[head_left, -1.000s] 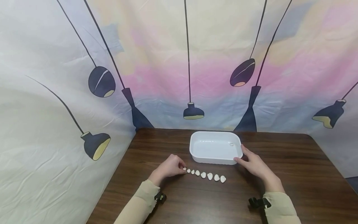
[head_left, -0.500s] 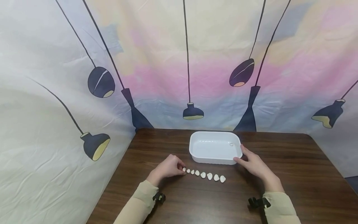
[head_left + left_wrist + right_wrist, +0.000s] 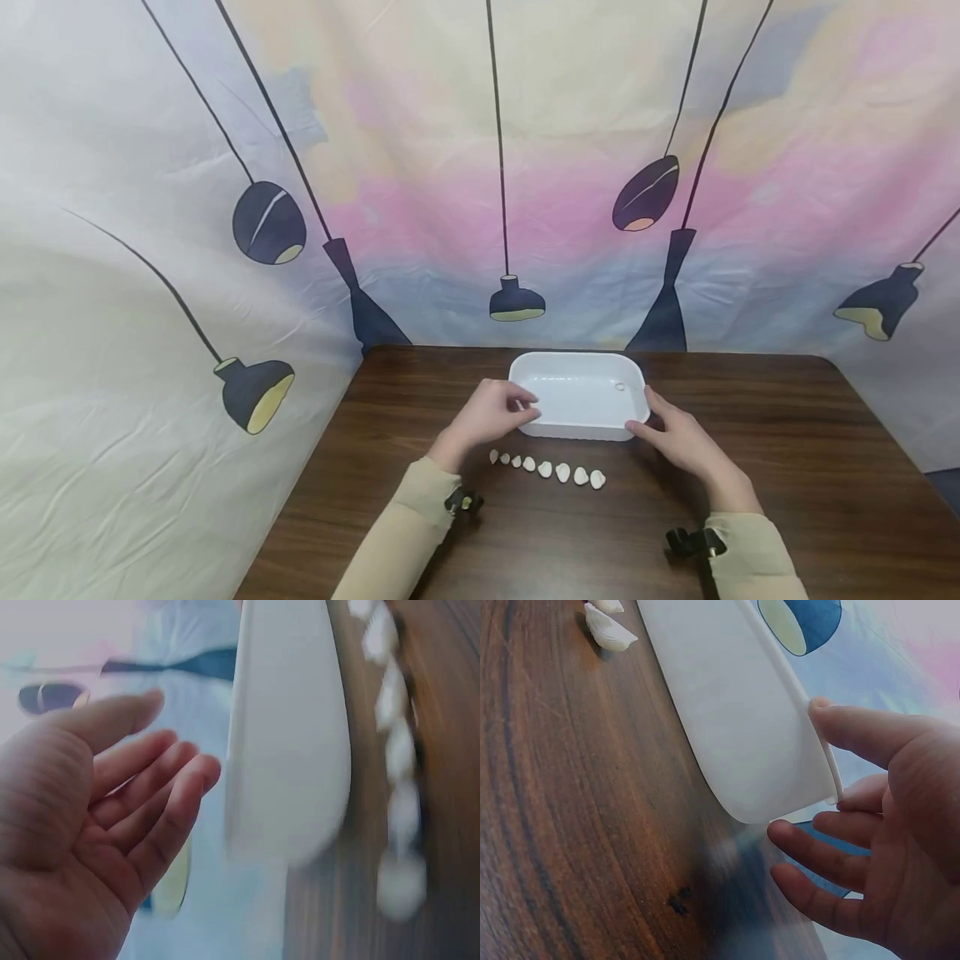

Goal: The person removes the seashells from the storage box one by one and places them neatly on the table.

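Note:
A white rectangular dish (image 3: 577,432) stands on the table in the head view, with one small pale piece (image 3: 619,386) inside near its right end. In front of it lies a slanting row of several garlic cloves (image 3: 562,472), smaller toward the left; the right wrist view shows a garlic clove (image 3: 609,630) closely. My left hand (image 3: 491,412) is raised at the dish's left rim, fingers loosely bent, and in the left wrist view nothing sits between them. At the dish's right front corner my right hand (image 3: 686,442) holds it, thumb on the front rim and fingers around the end.
The dark wooden table (image 3: 420,375) ends at a hanging cloth (image 3: 450,167) printed with lamps, behind and to the left. Both sleeved wrists wear black camera mounts, such as the right mount (image 3: 696,543).
My left hand has left the small clove at the row's left end and moved up and right to the dish's left rim. That clove stays in the row; my right hand keeps its place.

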Motion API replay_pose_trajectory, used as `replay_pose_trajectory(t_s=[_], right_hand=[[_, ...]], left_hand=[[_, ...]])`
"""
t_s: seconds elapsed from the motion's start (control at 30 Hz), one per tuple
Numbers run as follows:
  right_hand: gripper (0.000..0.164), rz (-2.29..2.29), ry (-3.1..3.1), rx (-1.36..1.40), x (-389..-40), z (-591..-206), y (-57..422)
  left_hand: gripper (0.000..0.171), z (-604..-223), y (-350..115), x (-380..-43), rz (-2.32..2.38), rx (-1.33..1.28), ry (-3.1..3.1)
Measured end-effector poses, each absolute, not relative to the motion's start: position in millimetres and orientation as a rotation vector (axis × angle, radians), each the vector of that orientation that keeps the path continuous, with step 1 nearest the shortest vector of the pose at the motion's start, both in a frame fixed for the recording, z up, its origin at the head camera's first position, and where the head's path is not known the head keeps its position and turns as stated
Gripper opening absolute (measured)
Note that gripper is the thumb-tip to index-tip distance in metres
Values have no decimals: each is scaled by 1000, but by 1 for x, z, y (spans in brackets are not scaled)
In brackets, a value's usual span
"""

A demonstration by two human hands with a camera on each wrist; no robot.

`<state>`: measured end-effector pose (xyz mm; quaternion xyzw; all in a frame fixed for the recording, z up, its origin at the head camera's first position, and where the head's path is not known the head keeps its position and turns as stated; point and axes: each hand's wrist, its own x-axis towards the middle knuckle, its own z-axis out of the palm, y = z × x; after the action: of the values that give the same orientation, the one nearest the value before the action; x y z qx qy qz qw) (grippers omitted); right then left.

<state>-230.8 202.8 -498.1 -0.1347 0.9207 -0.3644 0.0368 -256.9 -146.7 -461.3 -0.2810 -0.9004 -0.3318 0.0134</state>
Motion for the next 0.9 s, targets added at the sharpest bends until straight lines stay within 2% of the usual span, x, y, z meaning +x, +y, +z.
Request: replay_pose_trajectory(t_s=[0.23,0.37,0.57,0.9], right_hand=[[93,-1131,2832,-413,-230,-498,203],[93,-1142,2831,-409,-231,-499,203],[91,-1144,2828,-403,-231,-498,202],[89,-1176,2830,-415,-230,-499,203]], left_hand=[[27,-468,-70,-280,-1136,-896,-2827],[24,-476,-40,-293,-1211,-784,-2823],[22,-488,-9,-310,-1336,-567,-2863],[23,-499,20,-327,-1252,-448,-2977]])
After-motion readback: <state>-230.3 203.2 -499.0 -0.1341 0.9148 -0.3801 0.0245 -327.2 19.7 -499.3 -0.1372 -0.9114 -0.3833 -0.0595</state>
